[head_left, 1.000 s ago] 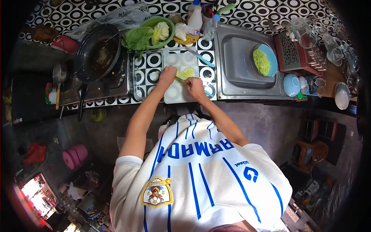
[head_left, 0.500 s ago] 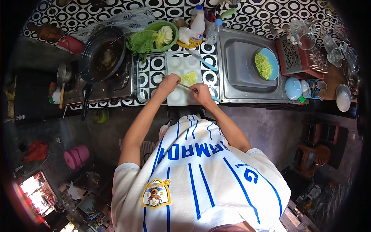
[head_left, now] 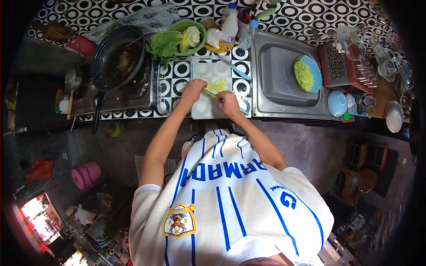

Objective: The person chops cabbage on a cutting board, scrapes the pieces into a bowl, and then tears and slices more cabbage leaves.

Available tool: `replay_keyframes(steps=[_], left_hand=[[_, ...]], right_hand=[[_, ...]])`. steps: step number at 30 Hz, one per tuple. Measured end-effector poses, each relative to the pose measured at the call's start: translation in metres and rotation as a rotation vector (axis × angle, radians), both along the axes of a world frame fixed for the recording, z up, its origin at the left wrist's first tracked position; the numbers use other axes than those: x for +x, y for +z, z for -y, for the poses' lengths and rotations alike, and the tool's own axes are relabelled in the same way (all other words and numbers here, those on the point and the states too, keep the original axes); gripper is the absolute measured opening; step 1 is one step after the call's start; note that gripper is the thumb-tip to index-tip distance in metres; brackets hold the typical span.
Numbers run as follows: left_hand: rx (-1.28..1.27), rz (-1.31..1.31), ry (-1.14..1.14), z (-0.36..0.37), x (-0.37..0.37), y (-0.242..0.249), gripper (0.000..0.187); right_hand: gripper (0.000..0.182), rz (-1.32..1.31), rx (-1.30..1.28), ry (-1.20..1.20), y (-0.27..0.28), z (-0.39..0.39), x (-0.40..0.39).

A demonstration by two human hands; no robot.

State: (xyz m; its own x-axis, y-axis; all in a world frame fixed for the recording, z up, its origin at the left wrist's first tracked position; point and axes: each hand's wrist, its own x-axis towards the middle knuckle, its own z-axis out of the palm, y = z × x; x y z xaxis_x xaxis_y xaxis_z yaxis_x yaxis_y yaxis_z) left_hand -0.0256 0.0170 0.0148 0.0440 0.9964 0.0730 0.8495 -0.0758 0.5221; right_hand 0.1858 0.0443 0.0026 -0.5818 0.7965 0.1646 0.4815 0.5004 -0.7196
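Observation:
A knife (head_left: 211, 92) lies slantwise over the white cutting board (head_left: 204, 111), its blade spanning the gap between my hands. My right hand (head_left: 229, 104) is closed at its near end, with the grip mostly hidden in the fingers. At the far end of the blade, my left hand (head_left: 193, 91) pinches near the tip. Finely chopped pale green vegetable (head_left: 217, 86) is heaped on the board just beyond the blade. A second knife with a light blue handle (head_left: 241, 72) rests at the board's upper right.
Left of the board stands a stove with a dark wok (head_left: 120, 60). Behind are a green basin (head_left: 202, 43) of leafy vegetables and several bottles (head_left: 230, 26). In the sink (head_left: 284, 104) at right, a blue bowl (head_left: 316, 82) holds chopped greens.
The hands and knife have shifted only slightly over the board. The chopped heap looks a little more spread against the blade. The whole view has tilted slightly.

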Motion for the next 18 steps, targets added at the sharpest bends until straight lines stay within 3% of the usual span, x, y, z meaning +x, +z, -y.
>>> replay_keyframes(steps=[3,10,18], left_hand=[[-0.150,-0.071,-0.061,-0.008,-0.004,-0.006,0.011],[-0.114,0.007,-0.032,-0.005,-0.011,-0.023,0.011],[-0.088,-0.051,-0.003,-0.006,-0.005,-0.021,0.009]], right_hand=[[0.017,0.010,0.011,0.017,-0.008,0.001,0.000],[0.016,0.103,-0.022,0.036,0.003,-0.006,-0.004],[0.013,0.040,0.019,0.121,-0.004,-0.028,0.005]])
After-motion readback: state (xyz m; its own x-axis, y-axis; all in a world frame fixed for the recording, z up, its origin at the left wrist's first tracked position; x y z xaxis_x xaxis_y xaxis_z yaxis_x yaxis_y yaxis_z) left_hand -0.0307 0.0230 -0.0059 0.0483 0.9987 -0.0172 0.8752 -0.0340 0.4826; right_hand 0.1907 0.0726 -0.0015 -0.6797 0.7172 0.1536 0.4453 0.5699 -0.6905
